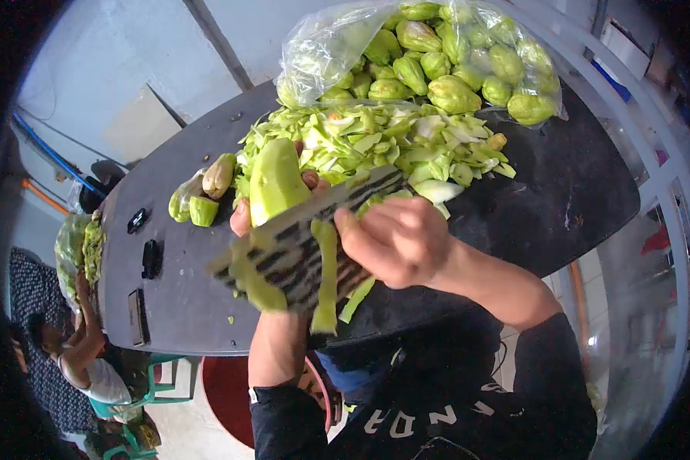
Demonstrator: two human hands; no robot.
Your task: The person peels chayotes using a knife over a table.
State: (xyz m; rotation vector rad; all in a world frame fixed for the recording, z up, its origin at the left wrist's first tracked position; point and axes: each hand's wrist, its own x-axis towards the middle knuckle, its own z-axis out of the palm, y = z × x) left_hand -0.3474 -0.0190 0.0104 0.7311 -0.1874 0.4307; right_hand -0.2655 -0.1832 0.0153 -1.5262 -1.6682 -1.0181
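Gourd [274,180] rises at the left hand [240,218], its long axis running near to far with the far end leaning slightly right. The left hand is the nearer one: its digits wrap the gourd from both sides, pinching it upright or nearly so, though blade and gourd hide the palm. The right hand [402,241] lies to the right and nearer, closed in a fist on the knife [303,241], its thumb against the broad blade. That blade slants from near left to far right, across the near end of the gourd and over the left wrist; whether its edge touches the skin, I cannot tell. Green strips [326,280] cling to the blade. So the gourd lies left of the right hand and a little farther off, over the table [184,291]. Peelings [360,142] heap beyond it, a bag of chayotes [452,92] farther still, and three loose pieces [204,212] lie left.
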